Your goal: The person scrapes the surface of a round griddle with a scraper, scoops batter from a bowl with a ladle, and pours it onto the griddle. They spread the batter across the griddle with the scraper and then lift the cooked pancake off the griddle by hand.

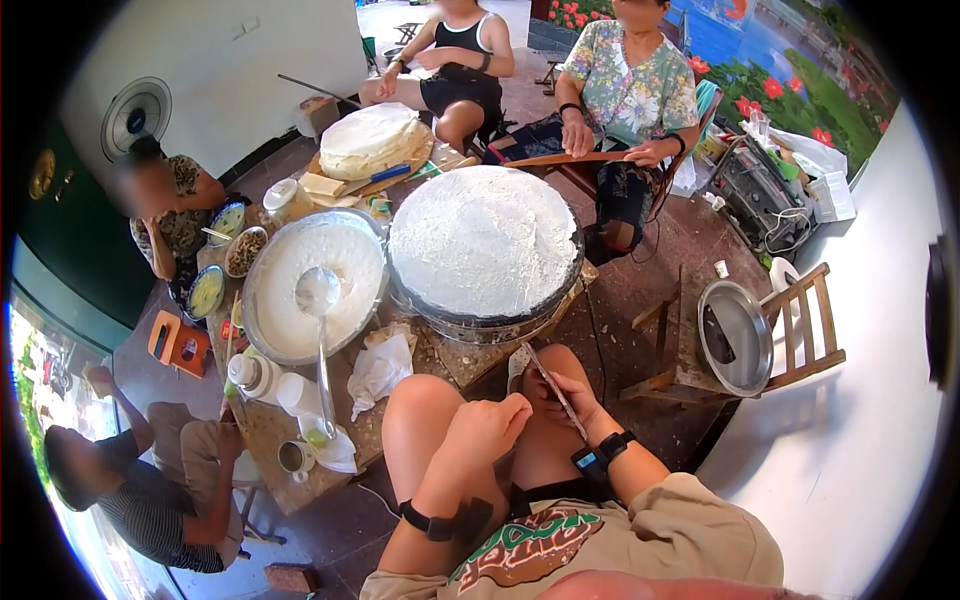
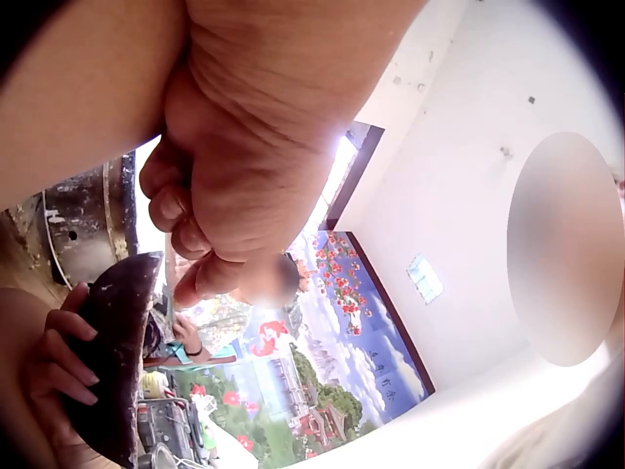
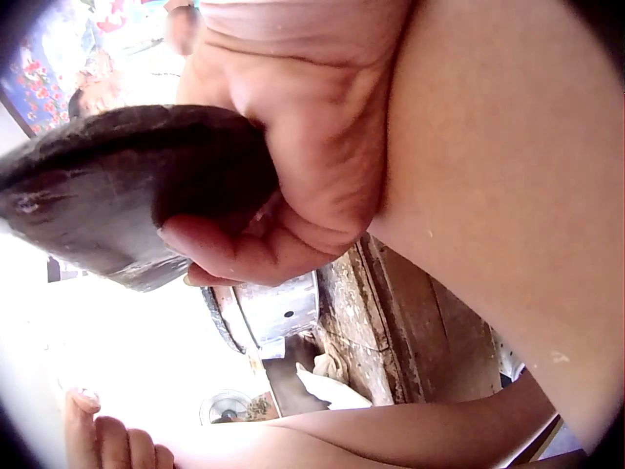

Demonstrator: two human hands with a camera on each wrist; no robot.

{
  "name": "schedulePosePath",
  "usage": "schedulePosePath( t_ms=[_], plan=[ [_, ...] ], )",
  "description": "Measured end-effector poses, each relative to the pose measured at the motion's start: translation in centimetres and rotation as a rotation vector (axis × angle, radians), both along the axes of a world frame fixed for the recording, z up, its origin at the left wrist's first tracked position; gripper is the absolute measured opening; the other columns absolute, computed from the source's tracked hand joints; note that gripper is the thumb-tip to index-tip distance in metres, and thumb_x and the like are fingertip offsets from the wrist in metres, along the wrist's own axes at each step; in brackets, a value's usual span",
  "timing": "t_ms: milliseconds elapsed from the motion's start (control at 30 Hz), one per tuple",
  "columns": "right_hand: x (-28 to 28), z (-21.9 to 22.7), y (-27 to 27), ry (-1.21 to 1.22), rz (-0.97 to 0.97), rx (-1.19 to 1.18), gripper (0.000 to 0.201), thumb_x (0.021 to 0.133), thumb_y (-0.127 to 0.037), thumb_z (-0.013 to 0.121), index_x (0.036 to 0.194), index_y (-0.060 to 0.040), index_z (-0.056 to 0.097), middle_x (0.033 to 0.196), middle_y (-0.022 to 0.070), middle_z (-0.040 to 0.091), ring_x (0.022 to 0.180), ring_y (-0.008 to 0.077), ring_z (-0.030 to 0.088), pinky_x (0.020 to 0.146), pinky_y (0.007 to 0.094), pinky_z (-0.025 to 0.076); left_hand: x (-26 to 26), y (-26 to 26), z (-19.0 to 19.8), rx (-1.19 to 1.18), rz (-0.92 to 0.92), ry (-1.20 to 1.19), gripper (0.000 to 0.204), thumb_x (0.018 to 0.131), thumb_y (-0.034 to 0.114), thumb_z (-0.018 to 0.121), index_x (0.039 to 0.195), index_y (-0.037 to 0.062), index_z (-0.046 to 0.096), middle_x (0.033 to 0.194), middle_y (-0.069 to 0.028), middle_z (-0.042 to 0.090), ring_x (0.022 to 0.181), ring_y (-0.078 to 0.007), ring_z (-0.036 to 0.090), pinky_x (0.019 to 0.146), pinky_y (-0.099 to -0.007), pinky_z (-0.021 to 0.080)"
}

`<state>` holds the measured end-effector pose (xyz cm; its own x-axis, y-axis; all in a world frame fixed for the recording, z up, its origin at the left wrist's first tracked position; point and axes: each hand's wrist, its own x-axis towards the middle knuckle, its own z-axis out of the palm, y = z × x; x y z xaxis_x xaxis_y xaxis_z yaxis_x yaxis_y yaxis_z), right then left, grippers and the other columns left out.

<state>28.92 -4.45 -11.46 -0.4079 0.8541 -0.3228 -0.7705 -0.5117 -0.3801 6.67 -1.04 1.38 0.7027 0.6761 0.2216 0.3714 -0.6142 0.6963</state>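
A dark, curved-edged flat tool [image 1: 556,392] [image 2: 115,342] [image 3: 117,186] is in my right hand [image 1: 575,398] [image 2: 63,376] [image 3: 312,147], with the fingers wrapped round one side. The tool stands edge-on above my right thigh in the head view. My left hand [image 1: 488,428] [image 2: 244,166] [image 3: 112,447] is near it, over my lap, with fingers loosely curled and nothing visible in them. Beyond my knees stands a round griddle [image 1: 485,250] coated in white batter. Left of the griddle, a metal basin [image 1: 262,335] holds white batter and a ladle [image 1: 322,350].
A stack of pale round sheets [image 1: 370,142] lies behind the basin. Bowls, a jar, white bottles [image 1: 255,375], a cup [image 1: 296,457] and cloths share the table. Several people sit around it. At right, a metal bowl [image 1: 735,340] rests on a wooden chair.
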Motion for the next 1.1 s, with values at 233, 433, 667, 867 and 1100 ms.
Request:
schedulePosePath(
  t_ms=[233, 433, 667, 867, 1100],
  plan=[
    [-0.06, 0.03, -0.03, 0.063, 0.004, -0.023, 0.036, 0.092, -0.030, 0.052, 0.121, -0.0089, 0.051, 0.079, -0.0013, 0.052, 0.047, 0.0055, 0.047, 0.035, 0.0165, 0.033, -0.02, -0.03, 0.16, 0.010, 0.002, -0.002, 0.010, 0.087, 0.018, 0.054, 0.084, 0.0090, 0.056, 0.056, -0.0121, 0.057, 0.053, -0.0309, 0.057, 0.047, -0.0408, 0.044],
    [-0.07, 0.16, -0.02, 0.049, -0.007, -0.027, 0.038, 0.091, -0.029, 0.054, 0.122, -0.0080, 0.051, 0.080, -0.0014, 0.054, 0.047, 0.0052, 0.049, 0.036, 0.0163, 0.035, 0.02, -0.04, 0.19, 0.022, 0.008, -0.004, 0.010, 0.087, 0.018, 0.054, 0.084, 0.0093, 0.057, 0.056, -0.0118, 0.057, 0.052, -0.0305, 0.057, 0.047, -0.0410, 0.044],
    [-0.07, 0.33, 0.06, 0.051, -0.021, -0.024, 0.038, 0.090, -0.028, 0.054, 0.122, -0.0082, 0.051, 0.080, -0.0015, 0.056, 0.049, 0.0049, 0.051, 0.037, 0.0162, 0.036, -0.03, -0.02, 0.32, -0.011, 0.003, 0.029, 0.009, 0.087, 0.019, 0.054, 0.084, 0.0101, 0.056, 0.060, -0.0131, 0.059, 0.055, -0.0327, 0.059, 0.049, -0.0424, 0.046],
    [0.06, 0.14, 0.11, 0.054, -0.017, -0.019, 0.038, 0.091, -0.028, 0.054, 0.123, -0.0080, 0.050, 0.081, -0.0016, 0.057, 0.049, 0.0051, 0.052, 0.037, 0.0160, 0.037, 0.05, 0.07, 0.16, 0.000, -0.001, 0.006, 0.009, 0.087, 0.018, 0.054, 0.084, 0.0097, 0.056, 0.059, -0.0124, 0.058, 0.054, -0.0317, 0.058, 0.048, -0.0418, 0.045],
    [0.13, -0.12, 0.16, 0.083, 0.000, -0.003, 0.040, 0.091, -0.029, 0.053, 0.125, -0.0076, 0.049, 0.084, -0.0016, 0.056, 0.050, 0.0054, 0.052, 0.038, 0.0166, 0.037, 0.15, 0.12, -0.09, 0.014, -0.005, 0.010, 0.010, 0.087, 0.019, 0.054, 0.083, 0.0094, 0.057, 0.056, -0.0113, 0.057, 0.052, -0.0298, 0.057, 0.047, -0.0403, 0.044]
  ],
)
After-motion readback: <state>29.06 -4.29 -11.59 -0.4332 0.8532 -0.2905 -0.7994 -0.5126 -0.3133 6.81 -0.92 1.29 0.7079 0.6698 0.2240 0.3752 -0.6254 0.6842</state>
